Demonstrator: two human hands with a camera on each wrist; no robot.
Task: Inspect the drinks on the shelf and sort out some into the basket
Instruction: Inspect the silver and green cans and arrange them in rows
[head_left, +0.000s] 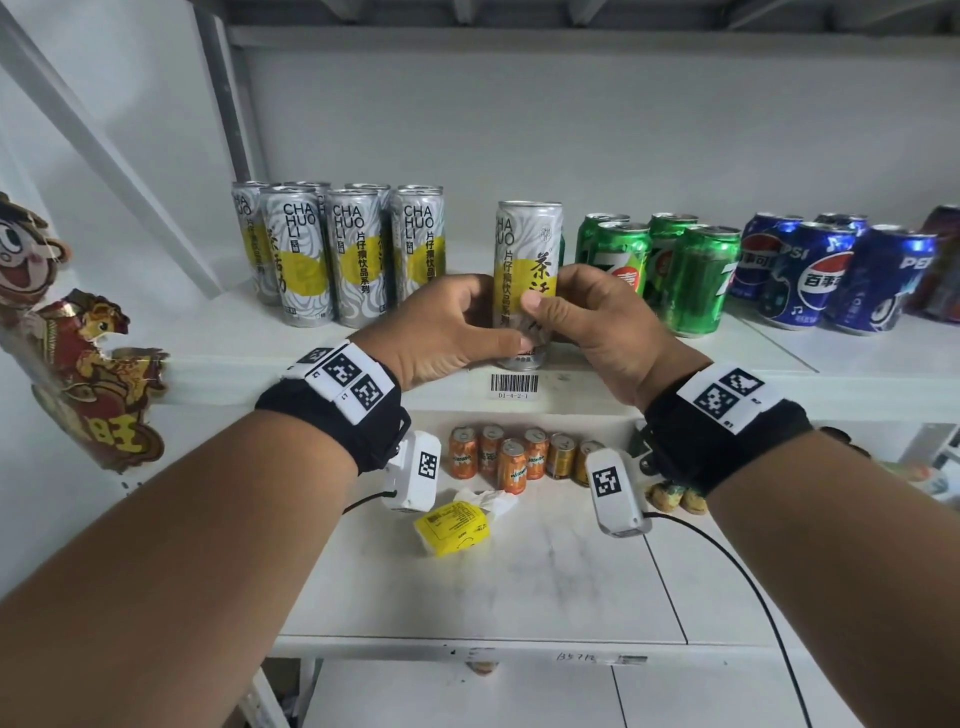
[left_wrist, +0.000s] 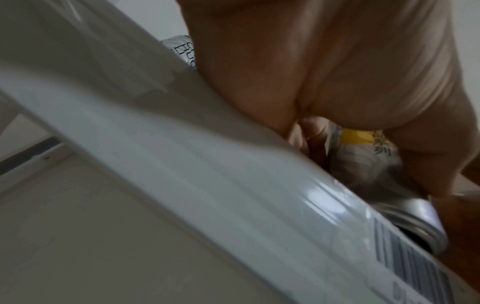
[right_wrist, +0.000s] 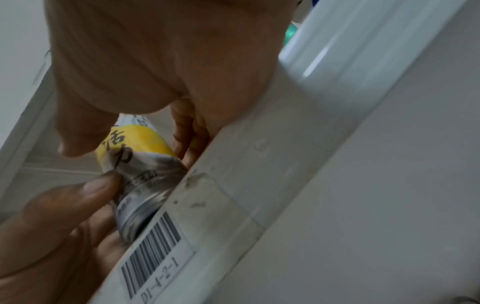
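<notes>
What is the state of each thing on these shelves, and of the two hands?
Held tea can: upright, gripped from both sides at the shelf's front edge.
Left hand: curled round the can.
Right hand: curled round the can.
Other tea cans: upright, grouped.
Green cans: upright.
Blue cans: upright.
Orange cans: upright, lower shelf.
Yellow packet: lying crumpled.
Basket: not in view.

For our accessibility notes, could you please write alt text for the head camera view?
Both hands, left hand and right hand, hold one tall white-and-yellow Cha Huo Li can upright at the front edge of a white shelf. More Cha Huo Li cans stand to its left, green 7-Up cans and blue Pepsi cans to its right.
</notes>
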